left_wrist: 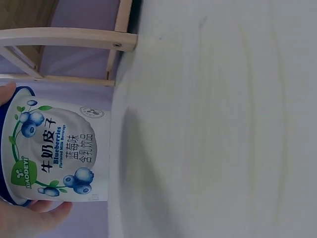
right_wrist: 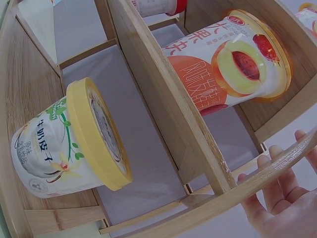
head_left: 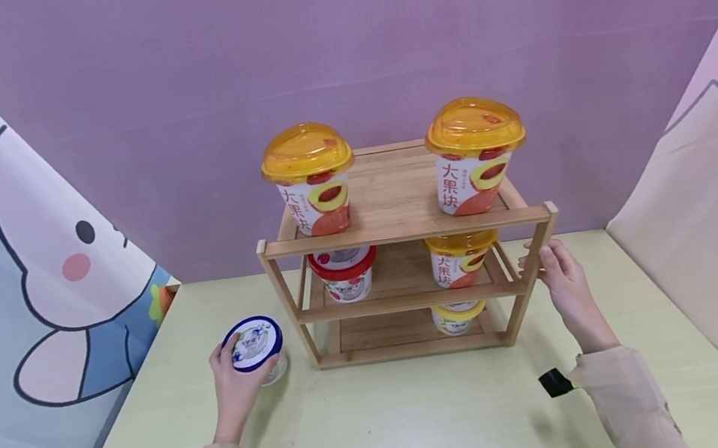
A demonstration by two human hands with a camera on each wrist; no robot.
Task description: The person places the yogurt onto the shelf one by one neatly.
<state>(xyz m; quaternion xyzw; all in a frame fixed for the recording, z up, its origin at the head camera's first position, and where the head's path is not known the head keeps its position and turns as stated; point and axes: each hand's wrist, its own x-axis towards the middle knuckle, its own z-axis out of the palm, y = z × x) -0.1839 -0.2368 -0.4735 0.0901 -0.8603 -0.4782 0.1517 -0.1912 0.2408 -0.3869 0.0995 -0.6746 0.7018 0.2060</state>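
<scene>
My left hand (head_left: 235,382) grips a cup (head_left: 256,343) with a blue lid and clear lower part, left of a three-tier wooden rack (head_left: 401,231). In the left wrist view, this blueberry milk cup (left_wrist: 57,148) stands upright with its base close to the tabletop; fingers and thumb are at its lid rim. My right hand (head_left: 568,287) holds the rack's right front post, with fingertips (right_wrist: 270,191) showing behind the wood in the right wrist view. Beside that hand, a peach cup (right_wrist: 233,64) stands on the middle tier and a yellow-lidded cup (right_wrist: 59,144) on the bottom tier.
Two orange-lidded peach cups, a left one (head_left: 311,185) and a right one (head_left: 476,159), stand on the top tier. A red-lidded cup (head_left: 347,278) sits at the middle tier's left. The pale table (head_left: 385,425) meets a purple cloth (head_left: 335,45) behind the rack.
</scene>
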